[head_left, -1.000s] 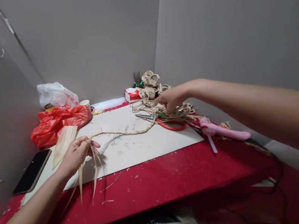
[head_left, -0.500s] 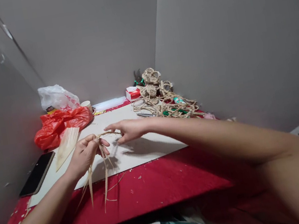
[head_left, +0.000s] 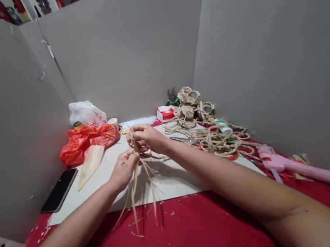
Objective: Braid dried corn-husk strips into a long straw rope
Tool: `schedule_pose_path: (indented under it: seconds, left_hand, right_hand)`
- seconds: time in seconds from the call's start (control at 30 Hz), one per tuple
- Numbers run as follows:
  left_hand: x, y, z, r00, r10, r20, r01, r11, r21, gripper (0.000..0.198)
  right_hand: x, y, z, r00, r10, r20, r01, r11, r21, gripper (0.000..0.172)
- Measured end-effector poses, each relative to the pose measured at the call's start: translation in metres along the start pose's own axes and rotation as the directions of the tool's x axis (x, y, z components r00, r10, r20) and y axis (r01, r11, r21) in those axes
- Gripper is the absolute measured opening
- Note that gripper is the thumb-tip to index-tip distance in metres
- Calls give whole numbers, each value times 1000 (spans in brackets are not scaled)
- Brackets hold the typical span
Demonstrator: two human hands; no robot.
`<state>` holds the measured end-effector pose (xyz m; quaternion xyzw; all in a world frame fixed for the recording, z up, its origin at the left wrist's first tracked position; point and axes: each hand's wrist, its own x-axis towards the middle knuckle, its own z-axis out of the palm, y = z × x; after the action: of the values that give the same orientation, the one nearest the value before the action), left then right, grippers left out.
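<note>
Near the middle of the white board [head_left: 101,197], my left hand [head_left: 124,170] pinches the lower part of a twisted corn-husk cord [head_left: 135,144]. Just above it, my right hand [head_left: 148,138] has its fingers closed around the cord's upper part. Loose pale strips [head_left: 134,189] hang from below my left hand over the front of the board. Part of the cord is hidden behind my fingers. A flat piece of dried husk [head_left: 91,165] lies to the left of my hands.
On the left lie a black phone [head_left: 59,191] and a red plastic bag [head_left: 92,140]. Coils of rope [head_left: 227,140], scissors [head_left: 182,139] and a tissue box [head_left: 165,114] sit at the back right. A pink glue gun [head_left: 301,166] rests at the right edge, and grey panels enclose the table.
My right hand has moved from the cord's far end to close beside my left hand and grips the cord, which now stands more upright. The view has shifted, bringing the pink glue gun into sight.
</note>
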<state>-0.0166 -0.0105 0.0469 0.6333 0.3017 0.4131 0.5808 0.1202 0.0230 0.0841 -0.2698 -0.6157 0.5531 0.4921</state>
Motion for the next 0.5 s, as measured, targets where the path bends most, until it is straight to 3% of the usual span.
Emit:
schedule_pose_path:
  seconds: [0.13, 0.23, 0.3, 0.37, 0.43, 0.5]
  left_hand:
    - [20, -11, 5, 996, 81, -32, -80, 996, 32, 24]
    - [35, -17, 1, 964, 257, -65, -234, 941, 245, 25]
    - [44, -20, -4, 898, 438, -41, -371, 805, 463, 22]
    - [51, -25, -11, 813, 580, 45, -469, 608, 641, 18]
    - [57, -32, -19, 754, 639, 152, -516, 432, 740, 19]
    - [62, -38, -27, 724, 638, 262, -543, 292, 788, 23]
  right_hand:
    - [-1, 5, -17, 997, 57, -56, -46, 982, 181, 7]
    - [0, 6, -32, 997, 65, -48, -50, 962, 268, 7]
    - [2, 7, -40, 990, 117, -72, -85, 934, 348, 5]
    - [5, 10, -46, 964, 237, -120, -164, 886, 433, 7]
    - [9, 16, -51, 908, 398, -133, -279, 808, 518, 11]
    - [11, 24, -55, 842, 527, -117, -369, 719, 588, 11]
